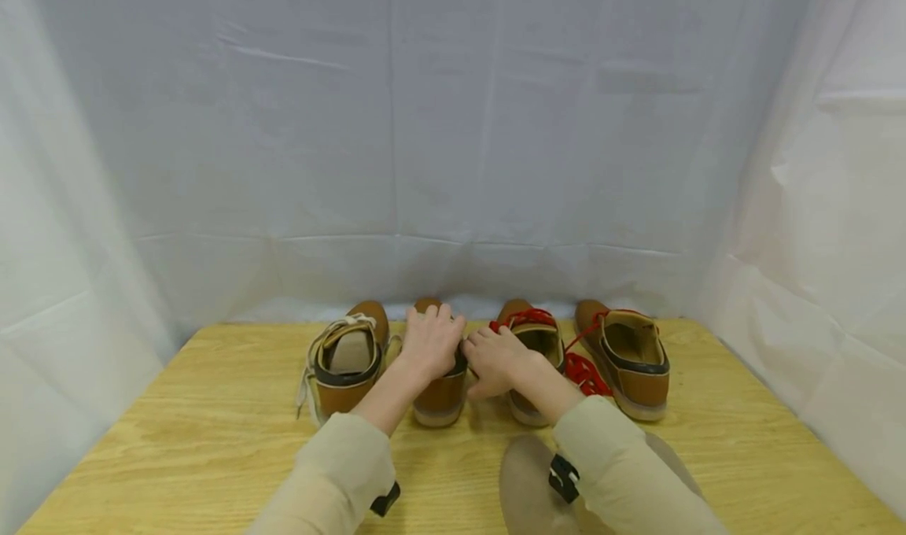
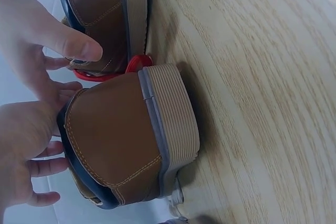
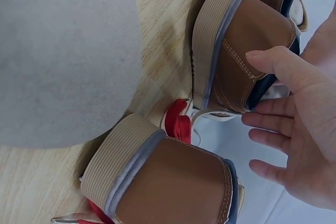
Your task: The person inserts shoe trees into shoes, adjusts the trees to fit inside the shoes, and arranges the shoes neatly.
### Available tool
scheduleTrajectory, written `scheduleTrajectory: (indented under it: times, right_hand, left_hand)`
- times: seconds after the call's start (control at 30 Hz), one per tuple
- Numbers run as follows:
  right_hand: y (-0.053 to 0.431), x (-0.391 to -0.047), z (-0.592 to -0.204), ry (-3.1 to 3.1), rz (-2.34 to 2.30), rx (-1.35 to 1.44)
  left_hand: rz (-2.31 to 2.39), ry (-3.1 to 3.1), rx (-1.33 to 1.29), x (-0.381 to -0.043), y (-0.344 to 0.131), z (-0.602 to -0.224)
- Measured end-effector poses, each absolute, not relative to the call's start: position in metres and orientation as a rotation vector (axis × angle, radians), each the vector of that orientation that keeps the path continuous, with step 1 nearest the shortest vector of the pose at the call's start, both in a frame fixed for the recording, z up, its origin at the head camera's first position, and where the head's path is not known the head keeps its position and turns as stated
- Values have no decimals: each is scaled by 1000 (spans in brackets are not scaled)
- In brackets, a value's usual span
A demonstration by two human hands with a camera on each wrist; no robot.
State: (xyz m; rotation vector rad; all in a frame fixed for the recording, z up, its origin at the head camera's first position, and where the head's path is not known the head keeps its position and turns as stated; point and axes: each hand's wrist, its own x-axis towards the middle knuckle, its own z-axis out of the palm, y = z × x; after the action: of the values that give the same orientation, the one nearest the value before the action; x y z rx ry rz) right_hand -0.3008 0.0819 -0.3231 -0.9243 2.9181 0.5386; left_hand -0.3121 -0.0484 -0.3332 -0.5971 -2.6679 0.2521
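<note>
Brown leather shoe [image 1: 437, 400], pale ribbed sole [image 2: 172, 116] | under our left hand [image 1: 431, 341], grip we can't tell | our right hand [image 1: 498, 363] relaxed alongside

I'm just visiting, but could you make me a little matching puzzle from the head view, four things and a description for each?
Things:
1. Far-left shoe
2. Left hand
3. Far-right shoe
4. Table

Descriptions:
A. Has red laces
B. Yellowish, with wood grain
C. Has pale laces
D. Over the second shoe from the left

Right pairs: 1-C, 2-D, 3-A, 4-B.
</note>
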Motion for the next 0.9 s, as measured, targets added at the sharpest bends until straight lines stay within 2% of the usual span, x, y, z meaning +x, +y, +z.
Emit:
scheduleTrajectory:
  times: [0.9]
  right_hand:
    - [80, -299, -323, 2923, 546, -918]
  left_hand:
    - [258, -2719, -520, -315, -40, -333]
